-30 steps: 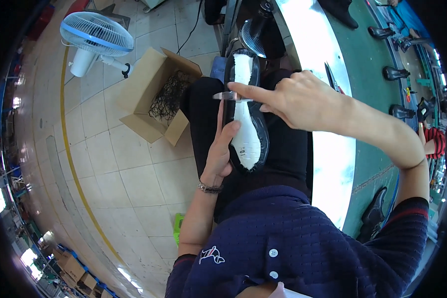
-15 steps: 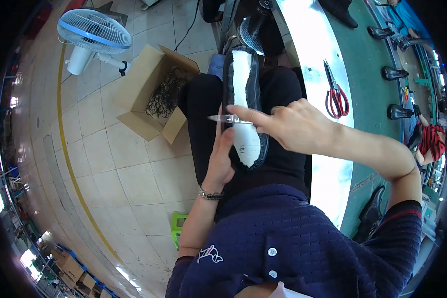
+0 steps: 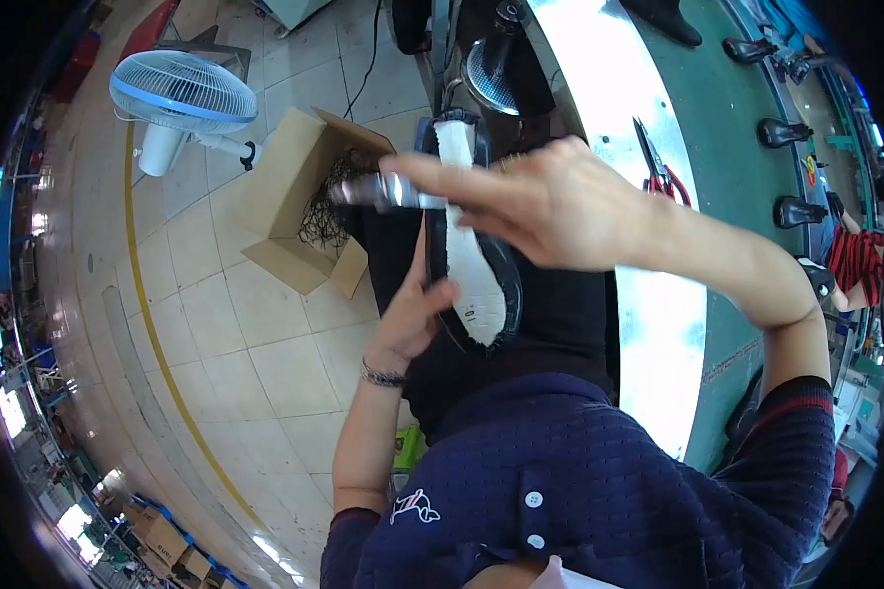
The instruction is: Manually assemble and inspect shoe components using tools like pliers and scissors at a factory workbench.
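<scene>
Sole side up, a black shoe [image 3: 476, 285] with a white insole lies over my lap, its long axis pointing away from me. My left hand [image 3: 410, 319] grips its left side, thumb over the edge. Across the shoe's middle reaches my right hand [image 3: 570, 211], its fingers closed on a shiny metal tool [image 3: 383, 189]. The tool sticks out to the left, past the shoe; motion smears it, so I cannot make out its exact kind. My right hand hides part of the insole. Red-handled scissors [image 3: 650, 147] lie on the bench, partly behind my right wrist.
An open cardboard box [image 3: 285, 221] with a tangle of dark strips stands left of my legs. Beyond it is a white and blue fan [image 3: 182, 93]. The metal bench [image 3: 658, 344] runs along my right, beside a green line [image 3: 722, 196] carrying black shoes. A green stool [image 3: 406, 449] shows near my left arm.
My right hand has swung left and away from me with the metal tool, which now extends beyond the shoe. The shoe and my left hand have shifted slightly toward me and left.
</scene>
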A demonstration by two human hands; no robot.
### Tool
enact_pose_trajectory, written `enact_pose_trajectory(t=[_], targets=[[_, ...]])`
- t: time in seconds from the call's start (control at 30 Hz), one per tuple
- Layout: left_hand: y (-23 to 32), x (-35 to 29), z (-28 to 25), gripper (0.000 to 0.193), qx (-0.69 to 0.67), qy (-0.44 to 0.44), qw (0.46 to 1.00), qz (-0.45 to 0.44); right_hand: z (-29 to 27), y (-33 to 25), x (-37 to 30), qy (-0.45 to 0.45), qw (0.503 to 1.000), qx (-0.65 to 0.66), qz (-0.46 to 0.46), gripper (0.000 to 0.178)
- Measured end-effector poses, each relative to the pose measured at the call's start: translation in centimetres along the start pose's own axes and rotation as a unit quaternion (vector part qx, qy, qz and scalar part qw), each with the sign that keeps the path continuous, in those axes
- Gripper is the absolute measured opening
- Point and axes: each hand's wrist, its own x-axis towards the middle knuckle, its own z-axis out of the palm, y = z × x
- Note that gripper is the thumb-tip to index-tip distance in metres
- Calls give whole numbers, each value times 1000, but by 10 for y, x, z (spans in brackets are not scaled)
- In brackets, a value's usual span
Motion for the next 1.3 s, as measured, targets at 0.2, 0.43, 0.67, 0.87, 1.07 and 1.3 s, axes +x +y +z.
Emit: enact_pose_trajectory(t=[0.2, 0.43, 0.67, 0.87, 1.07, 1.3], targets=[[52, 58, 9, 66, 68, 33, 985, -153, 1, 45, 4, -62, 991, -106, 56, 51], [43, 35, 36, 105, 168, -44, 985, -6, -19, 23, -88, 101, 808, 495, 303, 48], [-27, 60, 4, 154, 287, -191, 926, 156, 31, 23, -137, -1, 652, 690, 316, 26], [-7, 51, 21, 149, 112, -187, 972, 92, 53, 12, -138, -34, 635, 706, 312, 33], [-3, 39, 60, 82, 201, -1, 974, 103, 63, 2, -131, -85, 649, 687, 315, 48], [-12, 31, 82, 54, 177, 34, 974, 138, 47, -2, -127, -230, 711, 591, 304, 65]])
